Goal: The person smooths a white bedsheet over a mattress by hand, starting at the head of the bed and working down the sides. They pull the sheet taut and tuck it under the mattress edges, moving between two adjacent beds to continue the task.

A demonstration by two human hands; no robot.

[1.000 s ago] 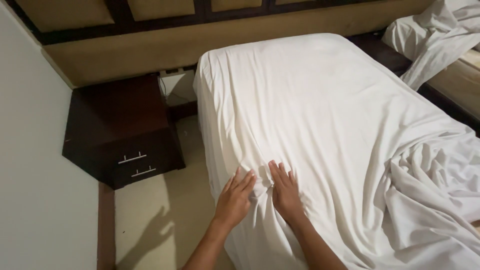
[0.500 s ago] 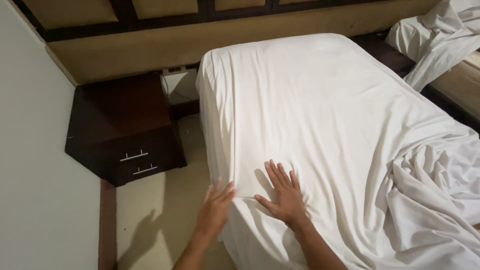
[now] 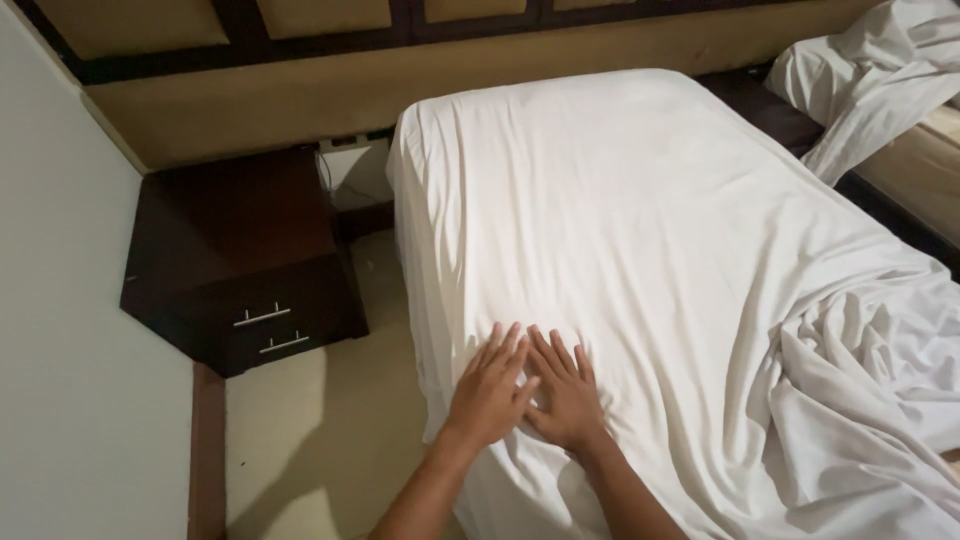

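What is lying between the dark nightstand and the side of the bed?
In the head view, only bare beige floor lies between the dark nightstand and the bed's white sheet; nothing stands on that stretch.

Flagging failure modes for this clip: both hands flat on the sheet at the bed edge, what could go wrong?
1. The left hand and right hand press near the mattress edge; the white sheet may slide off the side.
2. The bunched fabric at right could stay creased.
3. The dark nightstand stands close, possibly cramping movement.
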